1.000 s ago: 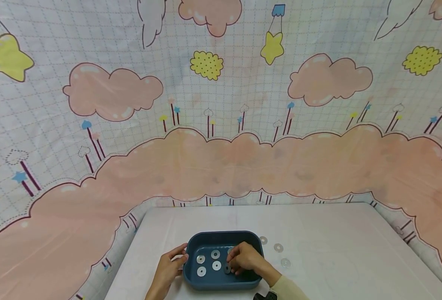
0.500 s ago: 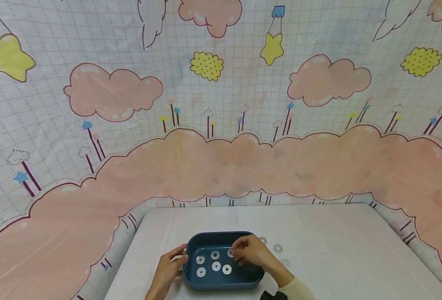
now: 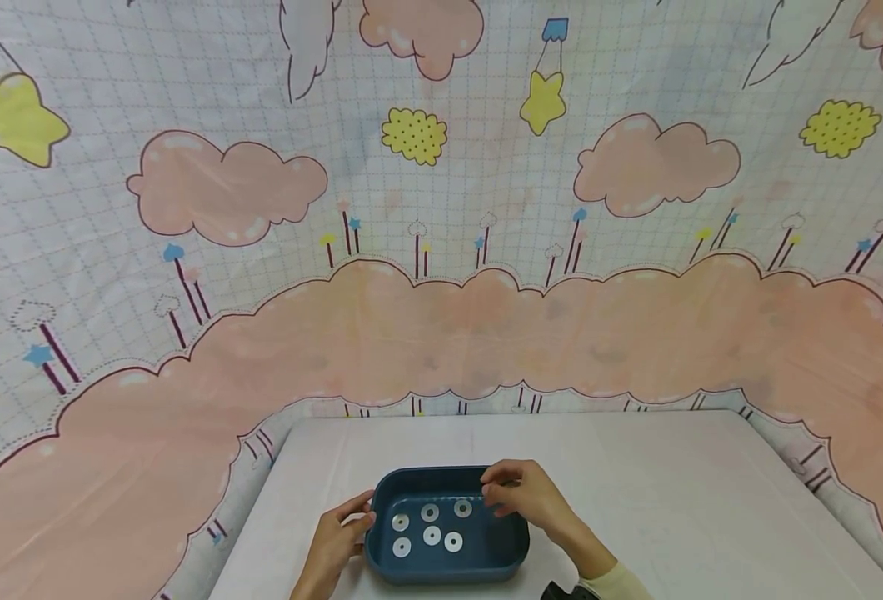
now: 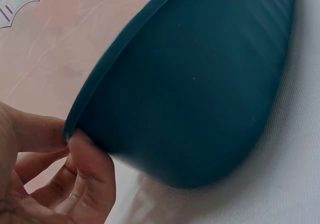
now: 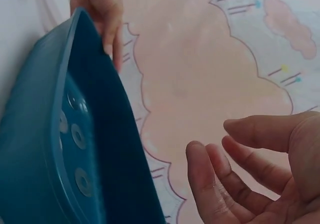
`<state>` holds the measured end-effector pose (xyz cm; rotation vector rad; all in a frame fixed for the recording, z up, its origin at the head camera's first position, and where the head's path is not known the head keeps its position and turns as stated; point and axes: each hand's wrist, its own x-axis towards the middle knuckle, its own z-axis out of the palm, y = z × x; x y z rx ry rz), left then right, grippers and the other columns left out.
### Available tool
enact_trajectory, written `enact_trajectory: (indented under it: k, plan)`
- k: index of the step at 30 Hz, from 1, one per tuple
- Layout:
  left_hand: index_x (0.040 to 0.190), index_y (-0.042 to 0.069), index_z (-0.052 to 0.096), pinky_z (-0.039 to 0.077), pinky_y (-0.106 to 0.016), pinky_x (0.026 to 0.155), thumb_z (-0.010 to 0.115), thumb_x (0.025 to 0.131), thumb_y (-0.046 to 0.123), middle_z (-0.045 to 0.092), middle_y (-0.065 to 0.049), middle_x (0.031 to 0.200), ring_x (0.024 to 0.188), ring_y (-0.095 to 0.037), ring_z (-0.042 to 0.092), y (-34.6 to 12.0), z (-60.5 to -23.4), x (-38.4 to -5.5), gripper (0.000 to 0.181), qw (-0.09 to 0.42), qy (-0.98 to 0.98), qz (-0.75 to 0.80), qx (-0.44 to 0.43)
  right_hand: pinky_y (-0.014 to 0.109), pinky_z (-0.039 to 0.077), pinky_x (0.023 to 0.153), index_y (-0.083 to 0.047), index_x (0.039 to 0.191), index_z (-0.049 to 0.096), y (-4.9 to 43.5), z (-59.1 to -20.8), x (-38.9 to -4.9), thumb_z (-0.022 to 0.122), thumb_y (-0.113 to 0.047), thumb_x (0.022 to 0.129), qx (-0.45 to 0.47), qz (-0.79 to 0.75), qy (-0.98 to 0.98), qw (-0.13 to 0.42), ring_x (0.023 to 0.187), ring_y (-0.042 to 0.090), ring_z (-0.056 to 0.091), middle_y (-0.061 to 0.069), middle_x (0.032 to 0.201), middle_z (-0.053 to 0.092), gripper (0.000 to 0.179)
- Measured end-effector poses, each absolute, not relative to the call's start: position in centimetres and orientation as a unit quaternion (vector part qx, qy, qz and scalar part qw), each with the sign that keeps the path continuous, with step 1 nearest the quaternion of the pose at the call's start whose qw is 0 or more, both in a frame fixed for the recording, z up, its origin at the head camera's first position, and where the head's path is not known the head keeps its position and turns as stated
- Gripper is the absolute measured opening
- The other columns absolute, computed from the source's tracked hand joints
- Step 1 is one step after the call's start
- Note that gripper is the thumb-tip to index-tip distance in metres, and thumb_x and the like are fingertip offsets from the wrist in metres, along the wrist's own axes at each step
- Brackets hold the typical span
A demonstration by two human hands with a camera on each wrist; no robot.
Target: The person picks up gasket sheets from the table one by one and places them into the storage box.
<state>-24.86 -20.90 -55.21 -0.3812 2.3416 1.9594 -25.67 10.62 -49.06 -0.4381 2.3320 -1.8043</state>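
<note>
A dark blue rectangular tray [image 3: 445,579] stands on the white table. Several flat metal washers [image 3: 431,535] lie apart from one another on its floor. My left hand [image 3: 331,537] pinches the tray's left rim between thumb and fingers; the left wrist view shows this grip on the tray wall [image 4: 185,94] closely. Above the right end of the tray hovers my right hand [image 3: 524,492]. In the right wrist view, the thumb and fingers of this right hand [image 5: 255,169] are apart, with nothing between them. Washers [image 5: 82,181] show inside the tray there too.
The white table [image 3: 711,500] extends to the right and behind the tray. A cloth printed with clouds and stars [image 3: 441,333] hangs behind it. My right hand and forearm cover the spot where loose washers lay beside the tray.
My right hand has let go of a washer on the tray floor and moved up and to the right. The loose washers beside the tray are now hidden behind it. My left hand stays put.
</note>
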Motion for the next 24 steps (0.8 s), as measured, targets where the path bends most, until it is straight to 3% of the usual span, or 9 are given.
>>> enact_trajectory:
  k: [5, 18, 24]
  plan:
    - [0.138, 0.002, 0.055, 0.055, -0.034, 0.068, 0.062, 0.091, 0.007, 0.053, -0.012, 0.113, 0.090, -0.019, 0.056, -21.0, -55.3, -25.0, 0.048, 0.036, 0.763, 0.632, -0.128, 0.034, 0.059, 0.065, -0.001, 0.105, 0.069, 11.7, -48.5, -25.6, 0.070, -0.019, 0.089, -0.139, -0.599, 0.787, 0.054, 0.083, 0.030, 0.071, 0.011, 0.094, 0.069, 0.023]
    - [0.137, 0.002, 0.055, 0.054, -0.034, 0.067, 0.062, 0.091, 0.007, 0.053, -0.012, 0.112, 0.088, -0.018, 0.056, -20.7, -55.3, -25.0, 0.047, 0.029, 0.762, 0.635, -0.123, 0.029, 0.056, 0.065, -0.003, 0.110, 0.068, 15.5, -48.3, -26.2, 0.068, -0.016, 0.092, -0.119, -0.570, 0.813, -0.019, 0.080, 0.013, 0.066, 0.013, 0.099, 0.069, 0.023]
    - [0.137, 0.003, 0.057, 0.054, -0.033, 0.068, 0.061, 0.091, 0.006, 0.053, -0.012, 0.112, 0.090, -0.020, 0.055, -20.6, -55.4, -25.3, 0.046, 0.029, 0.765, 0.631, -0.127, 0.029, 0.056, 0.068, -0.007, 0.108, 0.069, 17.0, -48.6, -26.8, 0.070, -0.019, 0.090, -0.095, -0.560, 0.823, -0.032, 0.083, 0.013, 0.065, 0.009, 0.098, 0.070, 0.022]
